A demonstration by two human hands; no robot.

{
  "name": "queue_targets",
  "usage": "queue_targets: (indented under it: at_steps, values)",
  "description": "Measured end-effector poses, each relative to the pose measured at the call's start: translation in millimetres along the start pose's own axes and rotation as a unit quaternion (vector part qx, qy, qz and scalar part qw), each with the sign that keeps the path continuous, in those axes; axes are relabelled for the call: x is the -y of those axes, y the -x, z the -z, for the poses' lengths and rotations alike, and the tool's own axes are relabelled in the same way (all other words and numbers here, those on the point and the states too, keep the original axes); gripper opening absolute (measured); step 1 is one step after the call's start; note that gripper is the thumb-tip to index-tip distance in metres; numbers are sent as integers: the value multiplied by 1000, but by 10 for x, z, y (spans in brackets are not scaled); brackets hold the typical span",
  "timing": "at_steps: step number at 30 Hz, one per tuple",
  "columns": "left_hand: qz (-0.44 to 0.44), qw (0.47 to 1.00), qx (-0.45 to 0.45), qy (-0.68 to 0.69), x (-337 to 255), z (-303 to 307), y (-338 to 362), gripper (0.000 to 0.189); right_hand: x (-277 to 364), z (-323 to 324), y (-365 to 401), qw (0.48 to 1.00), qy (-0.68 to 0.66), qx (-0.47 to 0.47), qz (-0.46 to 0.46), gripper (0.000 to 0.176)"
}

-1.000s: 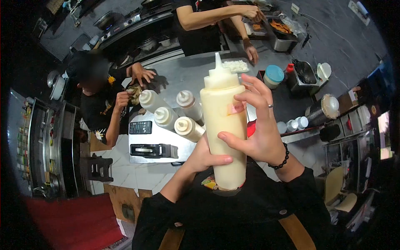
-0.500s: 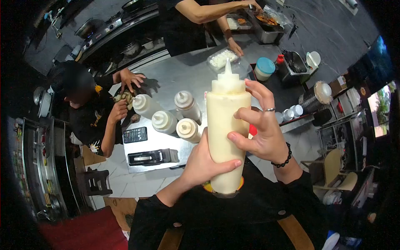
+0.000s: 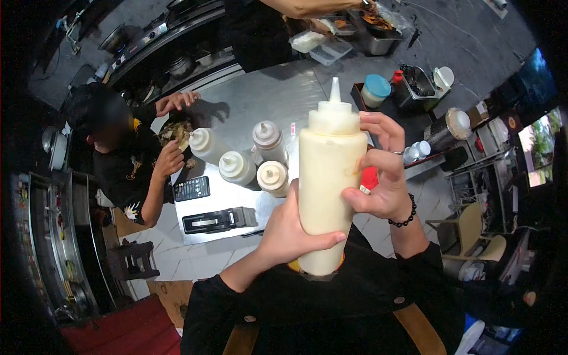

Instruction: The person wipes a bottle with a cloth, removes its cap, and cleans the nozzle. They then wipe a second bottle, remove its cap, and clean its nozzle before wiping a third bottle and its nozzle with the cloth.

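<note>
A large squeeze bottle full of a pale cream sauce stands nearly upright in front of my chest, its pointed nozzle up. My left hand is wrapped round its lower part, the thumb lying across the front. Higher on the right side, my right hand has its thumb against the bottle and its fingers curled near the cap. A yellowish smear shows by those fingers. Just beyond, on the steel table, are several more squeeze bottles, among them a white one and a beige one.
A phone and a black tape dispenser lie at the table's near left. One person handles food at the left; another person's arm reaches over trays at the back. A blue-lidded tub stands back right.
The bottle's top has shifted slightly right, and my right fingers have moved with it. At the back, the rice container has moved farther from me. The left person's upper hand has lifted away from the food.
</note>
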State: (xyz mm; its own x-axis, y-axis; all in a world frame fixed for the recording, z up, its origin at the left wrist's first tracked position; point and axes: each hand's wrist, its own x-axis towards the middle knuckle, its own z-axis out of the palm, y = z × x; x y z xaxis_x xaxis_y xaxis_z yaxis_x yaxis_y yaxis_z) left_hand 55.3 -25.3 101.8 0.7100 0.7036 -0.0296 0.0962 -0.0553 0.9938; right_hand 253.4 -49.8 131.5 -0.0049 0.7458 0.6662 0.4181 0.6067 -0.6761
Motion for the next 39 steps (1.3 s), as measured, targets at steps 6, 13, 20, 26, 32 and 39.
queue_targets:
  at_steps: [6,13,20,26,32,39]
  values:
    - [-26,999,16,-34,-42,48,11,87,74,148,-33,987,124,17,103,40]
    - [-24,998,18,-58,-51,26,-4,86,246,378,-112,954,226,16,195,36]
    - [-18,997,24,-71,-126,-105,-59,86,453,632,-361,895,339,163,238,32]
    - [-18,997,16,-70,-208,-301,-109,86,479,782,-410,857,375,214,282,26]
    - [-20,998,5,-57,-226,-571,-199,84,278,986,-411,856,348,265,275,25]
    - [-8,998,-47,-29,-206,-925,-268,83,61,1369,-285,936,179,177,248,31]
